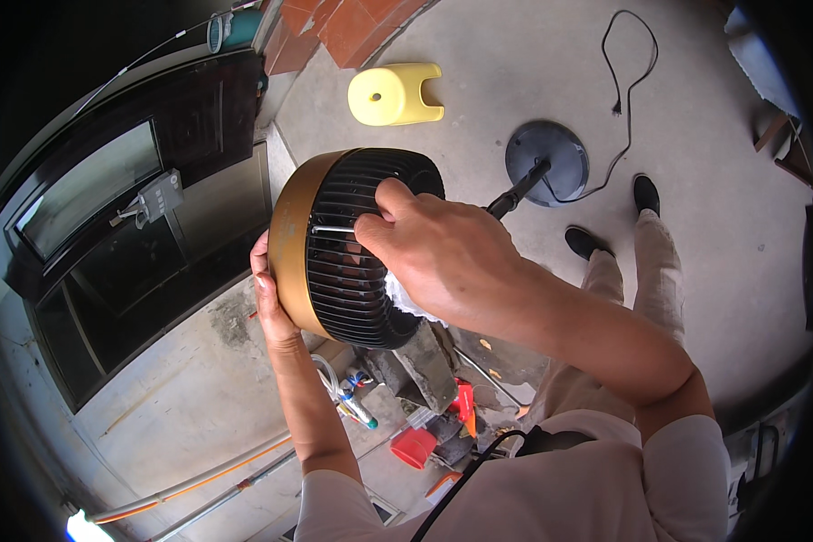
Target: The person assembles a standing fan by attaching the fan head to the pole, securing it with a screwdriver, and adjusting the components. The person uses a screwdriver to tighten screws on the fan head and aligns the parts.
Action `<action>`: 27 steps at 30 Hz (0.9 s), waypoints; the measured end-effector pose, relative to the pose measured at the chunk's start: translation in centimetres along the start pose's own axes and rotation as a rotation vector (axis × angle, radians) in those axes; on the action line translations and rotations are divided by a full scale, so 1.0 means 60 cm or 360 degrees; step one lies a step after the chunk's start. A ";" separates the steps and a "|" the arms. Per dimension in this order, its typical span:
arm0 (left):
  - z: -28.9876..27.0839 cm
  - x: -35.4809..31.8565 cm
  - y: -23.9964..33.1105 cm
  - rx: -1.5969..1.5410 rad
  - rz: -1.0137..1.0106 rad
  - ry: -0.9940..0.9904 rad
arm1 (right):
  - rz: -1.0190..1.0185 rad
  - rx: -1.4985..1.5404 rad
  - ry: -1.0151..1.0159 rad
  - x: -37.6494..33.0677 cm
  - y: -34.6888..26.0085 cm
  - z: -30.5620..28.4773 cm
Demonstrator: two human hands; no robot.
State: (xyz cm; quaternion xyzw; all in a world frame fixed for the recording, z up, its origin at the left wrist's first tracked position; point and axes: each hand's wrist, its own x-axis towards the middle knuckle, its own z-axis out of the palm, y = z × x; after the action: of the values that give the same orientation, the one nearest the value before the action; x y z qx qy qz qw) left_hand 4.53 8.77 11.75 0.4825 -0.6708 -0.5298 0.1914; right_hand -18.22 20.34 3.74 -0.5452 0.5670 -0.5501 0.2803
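Light-coloured characters are carried by a flat grey box (160,199) seen against the dark door (212,117); they are set in a slanting row, and a small round mark is shown near the box's upper right corner. Faint, thin lettering is also borne by the gold-coloured band (296,294) around the head of the pedestal fan (348,285). Both markings are rendered too small and too soft to be read with certainty.

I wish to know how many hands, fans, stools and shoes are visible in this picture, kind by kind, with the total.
Left hand and right hand: 2
Fan: 1
Yellow stool: 1
Black shoes: 2
Total: 6
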 end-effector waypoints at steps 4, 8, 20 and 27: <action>0.026 0.002 0.014 -0.0072 -0.0031 0.0022 | -0.0057 -0.0021 -0.0007 0.003 0.001 -0.004; 0.019 0.003 0.014 -0.0014 -0.0099 -0.0013 | -0.0069 -0.0079 0.0027 0.004 -0.001 -0.004; 0.013 0.000 0.007 0.0000 -0.0102 0.0075 | -0.0074 -0.0133 0.0110 0.007 -0.003 -0.005; 0.001 -0.002 0.000 -0.0074 -0.0115 0.0087 | -0.0041 -0.0112 0.0108 0.004 -0.003 -0.003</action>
State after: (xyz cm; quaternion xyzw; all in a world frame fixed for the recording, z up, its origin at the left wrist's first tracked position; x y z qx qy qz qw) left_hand 4.52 8.91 11.74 0.5161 -0.6348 -0.5385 0.2014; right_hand -18.41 20.19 4.02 -0.5431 0.5882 -0.5516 0.2342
